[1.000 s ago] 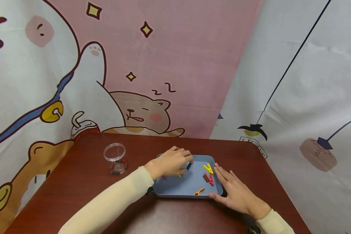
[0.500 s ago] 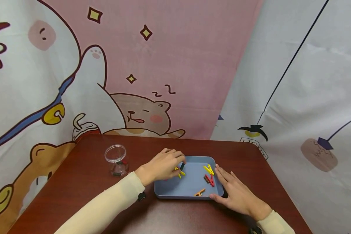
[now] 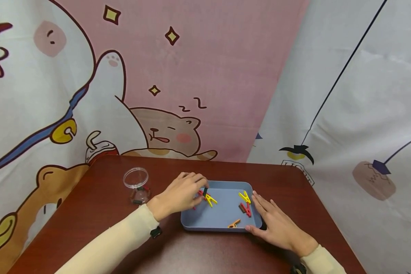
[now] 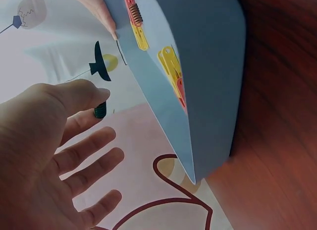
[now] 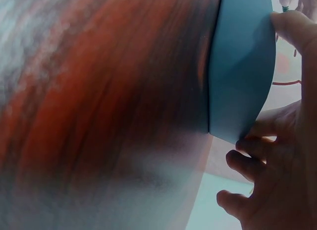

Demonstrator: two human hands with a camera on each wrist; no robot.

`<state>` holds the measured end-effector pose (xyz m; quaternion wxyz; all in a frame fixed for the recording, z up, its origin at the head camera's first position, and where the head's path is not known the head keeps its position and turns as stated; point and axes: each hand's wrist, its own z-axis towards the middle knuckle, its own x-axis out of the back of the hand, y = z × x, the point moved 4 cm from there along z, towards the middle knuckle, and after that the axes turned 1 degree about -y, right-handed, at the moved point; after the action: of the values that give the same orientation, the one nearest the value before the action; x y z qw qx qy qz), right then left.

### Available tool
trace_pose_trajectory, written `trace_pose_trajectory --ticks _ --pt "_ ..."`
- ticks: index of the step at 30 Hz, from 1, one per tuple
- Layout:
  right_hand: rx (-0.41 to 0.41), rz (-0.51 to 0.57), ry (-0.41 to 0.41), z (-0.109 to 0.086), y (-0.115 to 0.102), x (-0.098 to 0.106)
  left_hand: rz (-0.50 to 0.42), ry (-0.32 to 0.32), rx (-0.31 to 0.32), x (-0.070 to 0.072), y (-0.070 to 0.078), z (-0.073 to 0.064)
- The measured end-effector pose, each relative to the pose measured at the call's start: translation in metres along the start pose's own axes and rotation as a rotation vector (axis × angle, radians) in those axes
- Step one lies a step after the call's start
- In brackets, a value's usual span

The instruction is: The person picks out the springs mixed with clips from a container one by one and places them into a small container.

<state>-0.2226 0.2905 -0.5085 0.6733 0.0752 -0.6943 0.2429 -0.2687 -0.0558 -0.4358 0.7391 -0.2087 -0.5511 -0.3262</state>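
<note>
My left hand [image 3: 178,194] is above the left part of a blue-grey tray [image 3: 222,224], pinching a small dark green ribbed cylinder [image 4: 100,110] between thumb and index finger. Its other fingers are spread loosely. Below it in the tray lies a yellow clothespin [image 3: 210,200], with red pieces partly hidden by the hand. At the tray's right side lie a second yellow clothespin [image 3: 244,196], a red clothespin [image 3: 247,210] beside a small brown ribbed piece [image 3: 241,208], and an orange clothespin [image 3: 234,223]. My right hand [image 3: 279,226] rests against the tray's right end, its fingers nearly straight.
A clear round jar [image 3: 136,179] with a few dark and red pieces at its bottom stands left of the tray on the reddish-brown wooden table [image 3: 191,251]. A cartoon-printed cloth [image 3: 205,76] hangs behind the table.
The left hand has moved left across the tray with the dark green cylinder, uncovering the nearer yellow clothespin. The right hand stays at the tray's right end.
</note>
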Motion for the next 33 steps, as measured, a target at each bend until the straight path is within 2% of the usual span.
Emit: trace_pose_trajectory --ticks 12,19,25,33 --pt "-0.002 -0.008 -0.003 0.002 -0.003 0.003 -0.021 0.069 0.074 0.014 -0.016 -0.027" --pt "0.002 -0.025 -0.002 0.002 -0.003 0.002 0.009 0.079 0.119 0.022 -0.036 -0.045" --pt "-0.006 -0.024 -0.01 0.002 -0.002 0.001 0.007 0.121 0.131 0.031 -0.051 -0.057" --pt "-0.001 -0.022 -0.005 0.001 -0.002 0.002 -0.001 0.132 0.211 0.047 -0.071 -0.07"
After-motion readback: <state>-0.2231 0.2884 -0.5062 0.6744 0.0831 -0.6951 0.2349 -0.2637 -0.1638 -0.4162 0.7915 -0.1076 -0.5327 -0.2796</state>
